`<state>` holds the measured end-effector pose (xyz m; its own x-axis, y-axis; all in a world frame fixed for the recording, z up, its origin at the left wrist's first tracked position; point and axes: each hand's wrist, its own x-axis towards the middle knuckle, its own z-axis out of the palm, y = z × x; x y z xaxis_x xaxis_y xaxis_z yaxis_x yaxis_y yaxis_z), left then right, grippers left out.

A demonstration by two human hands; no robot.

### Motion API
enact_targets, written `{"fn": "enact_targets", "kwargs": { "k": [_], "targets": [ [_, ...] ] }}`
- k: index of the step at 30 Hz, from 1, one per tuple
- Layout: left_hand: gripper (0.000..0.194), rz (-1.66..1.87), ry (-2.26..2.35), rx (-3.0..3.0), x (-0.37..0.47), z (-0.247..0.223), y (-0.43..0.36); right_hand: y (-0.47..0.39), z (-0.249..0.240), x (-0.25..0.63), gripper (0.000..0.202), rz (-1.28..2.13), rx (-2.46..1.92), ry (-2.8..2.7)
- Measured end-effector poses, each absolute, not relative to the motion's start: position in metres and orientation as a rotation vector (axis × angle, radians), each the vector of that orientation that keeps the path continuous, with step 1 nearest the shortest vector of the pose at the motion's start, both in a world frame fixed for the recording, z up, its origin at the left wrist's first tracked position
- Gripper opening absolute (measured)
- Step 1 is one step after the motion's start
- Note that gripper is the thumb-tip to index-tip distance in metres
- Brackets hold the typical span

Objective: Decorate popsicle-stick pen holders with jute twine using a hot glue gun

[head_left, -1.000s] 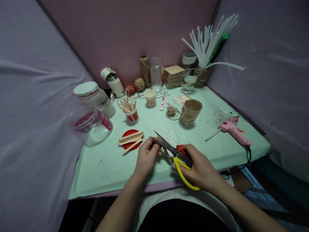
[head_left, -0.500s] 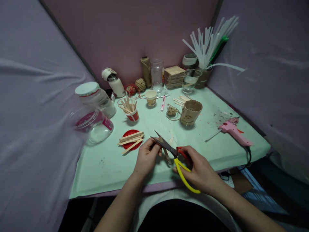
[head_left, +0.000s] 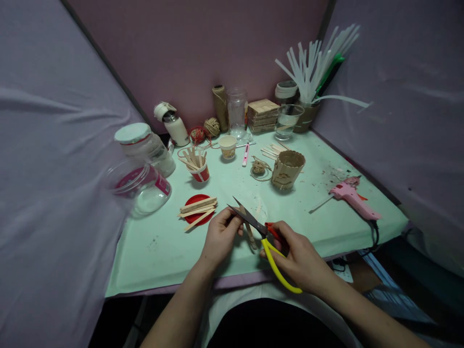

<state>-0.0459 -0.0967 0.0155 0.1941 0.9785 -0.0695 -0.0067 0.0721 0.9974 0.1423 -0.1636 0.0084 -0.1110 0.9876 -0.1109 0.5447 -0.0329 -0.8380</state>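
My right hand [head_left: 295,251] grips a pair of scissors [head_left: 277,268] with dark blades and one yellow and one red handle loop. The blades are parted and point toward my left hand [head_left: 223,234]. That hand is closed, thumb against fingers, on a thin wooden craft stick [head_left: 250,237], which passes by the blades and slants down between my hands. Whether the blades touch the stick is hard to see. To the left of my left hand, a red lid [head_left: 197,223] bears several wooden sticks [head_left: 197,207].
A stick-covered cup [head_left: 288,170] and a twine ball [head_left: 258,167] stand beyond my hands. On the right lies a pink glue gun [head_left: 355,199]. A paper cup of sticks [head_left: 200,174] and a clear plastic jar [head_left: 152,193] are at left. A water-filled cup [head_left: 287,126] stands behind.
The whole view has shifted very slightly to the right. My hands, the scissors and the stick keep nearly the same pose, with the blades still parted.
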Motion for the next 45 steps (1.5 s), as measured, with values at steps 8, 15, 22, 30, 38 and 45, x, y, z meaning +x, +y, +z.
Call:
{"fn": "enact_targets", "kwargs": {
  "k": [8,15,22,30,38,45],
  "targets": [
    [0.025,1.003,1.071,1.169,-0.042,0.018,-0.097,-0.166,0.006,0.142,0.031,1.056,-1.635,-1.694],
    [0.028,0.979,1.047,1.127,-0.038,0.013,-0.094,-0.167,0.004,0.144,0.03,1.097,-1.674,-1.645],
    [0.024,0.937,1.031,1.112,-0.033,0.012,-0.089,-0.169,0.005,0.143,0.034,1.084,-1.706,-1.598],
    [0.023,0.948,1.002,1.122,-0.036,0.013,-0.092,-0.169,0.01,0.138,0.037,1.13,-1.809,-1.589],
    [0.021,0.937,0.983,1.137,-0.037,0.015,-0.095,-0.169,0.028,0.134,0.056,1.229,-1.9,-1.582],
    [0.019,0.922,0.987,1.187,-0.038,0.016,-0.098,-0.17,0.036,0.134,0.062,1.286,-1.903,-1.597]
  ]
}}
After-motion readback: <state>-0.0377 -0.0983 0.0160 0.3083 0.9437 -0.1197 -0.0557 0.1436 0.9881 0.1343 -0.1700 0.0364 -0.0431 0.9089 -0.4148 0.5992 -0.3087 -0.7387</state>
